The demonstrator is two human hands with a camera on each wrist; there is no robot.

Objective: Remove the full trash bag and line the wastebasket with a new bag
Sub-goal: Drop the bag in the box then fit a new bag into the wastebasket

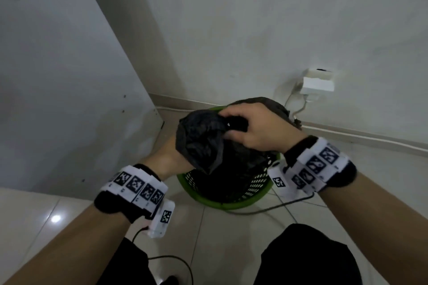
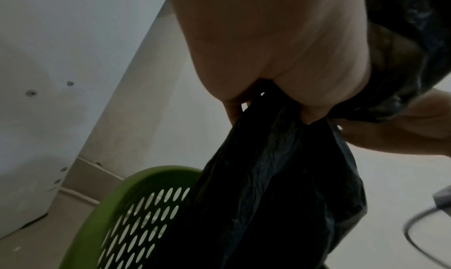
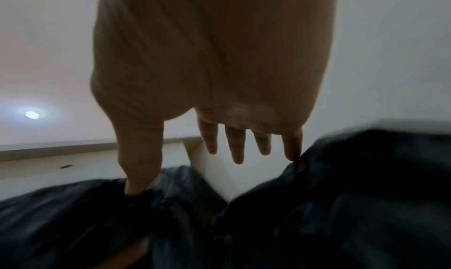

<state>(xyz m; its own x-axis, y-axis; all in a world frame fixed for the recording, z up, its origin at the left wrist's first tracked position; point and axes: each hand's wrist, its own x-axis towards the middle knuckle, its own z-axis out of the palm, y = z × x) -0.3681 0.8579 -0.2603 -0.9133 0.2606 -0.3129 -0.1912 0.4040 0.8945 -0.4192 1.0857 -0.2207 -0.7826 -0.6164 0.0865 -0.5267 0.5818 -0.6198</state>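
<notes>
Both forearms with marker-printed wristbands reach toward the round green perforated plastic wastebasket (image 1: 254, 186) on the tiled floor. Left hand (image 1: 166, 157), at the basket's left edge, has fingers curled tight around a gathered bunch of the crinkled black plastic trash bag (image 1: 201, 143), which rises out of the basket. Right hand (image 1: 254, 127), above the basket's far side, pinches the bag's top between thumb and curled fingers. Beyond the basket, a white wall adapter (image 1: 317, 84) trails a cord
</notes>
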